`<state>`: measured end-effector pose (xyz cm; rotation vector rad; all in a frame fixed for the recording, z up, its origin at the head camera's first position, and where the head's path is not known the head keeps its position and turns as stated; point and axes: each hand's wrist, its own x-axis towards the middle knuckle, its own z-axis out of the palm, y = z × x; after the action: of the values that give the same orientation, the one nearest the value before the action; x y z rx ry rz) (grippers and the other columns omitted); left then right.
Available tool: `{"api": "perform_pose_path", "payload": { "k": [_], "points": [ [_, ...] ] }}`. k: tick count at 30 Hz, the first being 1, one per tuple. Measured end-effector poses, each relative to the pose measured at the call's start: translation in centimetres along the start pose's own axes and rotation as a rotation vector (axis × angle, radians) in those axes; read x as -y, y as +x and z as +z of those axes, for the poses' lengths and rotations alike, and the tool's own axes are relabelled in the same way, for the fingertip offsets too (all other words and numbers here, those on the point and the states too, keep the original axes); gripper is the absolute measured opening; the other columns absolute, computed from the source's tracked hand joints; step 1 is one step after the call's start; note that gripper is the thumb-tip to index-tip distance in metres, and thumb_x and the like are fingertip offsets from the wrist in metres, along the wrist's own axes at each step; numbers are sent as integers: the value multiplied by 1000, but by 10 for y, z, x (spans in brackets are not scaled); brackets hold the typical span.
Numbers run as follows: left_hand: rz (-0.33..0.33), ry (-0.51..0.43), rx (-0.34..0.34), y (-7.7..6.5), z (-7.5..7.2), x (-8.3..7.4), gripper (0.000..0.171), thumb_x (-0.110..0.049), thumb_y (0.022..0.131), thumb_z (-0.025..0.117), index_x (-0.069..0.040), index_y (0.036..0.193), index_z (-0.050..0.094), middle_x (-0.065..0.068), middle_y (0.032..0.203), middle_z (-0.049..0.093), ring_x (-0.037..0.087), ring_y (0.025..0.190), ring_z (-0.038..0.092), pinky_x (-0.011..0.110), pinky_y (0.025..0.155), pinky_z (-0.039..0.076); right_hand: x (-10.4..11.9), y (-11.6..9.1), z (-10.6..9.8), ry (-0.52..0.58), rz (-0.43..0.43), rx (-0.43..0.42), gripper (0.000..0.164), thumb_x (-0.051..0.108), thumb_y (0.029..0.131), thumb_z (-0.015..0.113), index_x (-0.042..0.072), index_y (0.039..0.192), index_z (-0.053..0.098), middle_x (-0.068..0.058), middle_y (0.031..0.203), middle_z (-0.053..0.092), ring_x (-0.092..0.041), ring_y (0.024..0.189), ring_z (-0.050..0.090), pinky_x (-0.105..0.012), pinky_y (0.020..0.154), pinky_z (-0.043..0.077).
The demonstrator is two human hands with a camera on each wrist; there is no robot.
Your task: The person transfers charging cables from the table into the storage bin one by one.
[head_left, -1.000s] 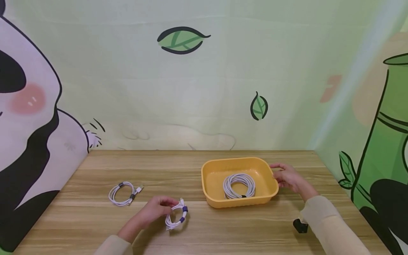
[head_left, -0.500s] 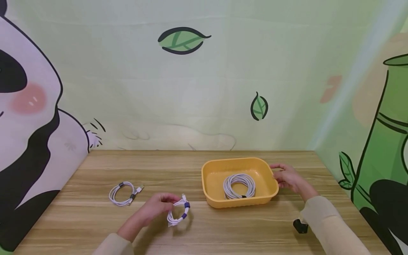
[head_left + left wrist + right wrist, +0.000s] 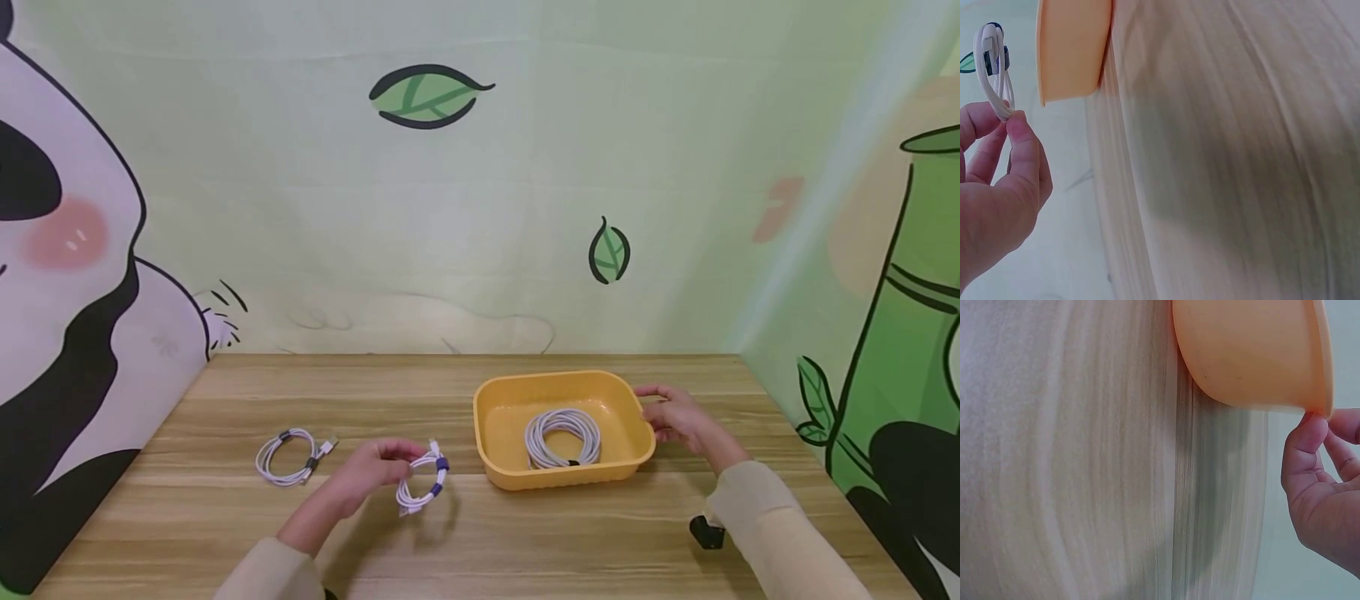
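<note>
My left hand (image 3: 375, 475) pinches a coiled white USB cable (image 3: 405, 500) between thumb and fingertips, held above the table with its shadow below. Two dark blue straps bind this coil, and in the left wrist view it stands edge-on, with a connector (image 3: 989, 44) at its top. At the right end of a yellow plastic basin (image 3: 525, 479), my right hand (image 3: 678, 421) grips the rim; the right wrist view shows the thumb (image 3: 1311, 432) right at the rim's edge. Inside the basin lies a thicker coil of light grey cable (image 3: 536, 437) with a black tie.
Another white USB cable coil (image 3: 270, 473) with dark ties lies on the wooden table (image 3: 375, 383) at the left. A small black object (image 3: 707, 533) sits beside my right sleeve. Behind the table hangs a printed green cloth (image 3: 487, 208).
My left hand has risen and moved slightly forward and to the right with the cable coil. My right hand and the basin have stayed in place.
</note>
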<state>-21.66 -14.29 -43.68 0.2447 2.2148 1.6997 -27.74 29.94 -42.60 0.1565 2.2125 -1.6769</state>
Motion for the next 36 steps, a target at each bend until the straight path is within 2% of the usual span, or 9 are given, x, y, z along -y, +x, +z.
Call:
{"api": "perform_pose_path", "payload": {
  "k": [5,12,23,36],
  "points": [
    [-4,12,-30,3,1,-4,31,2,77,52,7,107,57,19,100,59,20,86,54,26,73,47,0,1,0,-1,4,-7,52,2,82,46,0,131,29,3,61,53,-7,51,48,-20,49,45],
    [33,25,-11,9,2,-12,32,0,78,51,8,109,55,20,101,57,21,86,53,29,73,48,-1,2,0,5,3,-4,53,1,82,46,0,131,29,4,61,53,-7,50,48,-20,49,45],
    [40,31,-8,17,12,-21,30,3,79,52,7,108,56,25,104,55,18,84,53,29,72,49,-1,0,0,1,-2,3,53,0,82,45,-1,131,28,4,59,53,-6,49,48,-20,48,45],
    [56,71,-42,32,21,-23,29,3,77,52,5,105,58,18,100,59,15,83,53,26,71,48,-3,2,-2,10,-7,8,53,0,82,45,-1,132,28,5,59,53,-6,49,48,-19,48,45]
  ]
}}
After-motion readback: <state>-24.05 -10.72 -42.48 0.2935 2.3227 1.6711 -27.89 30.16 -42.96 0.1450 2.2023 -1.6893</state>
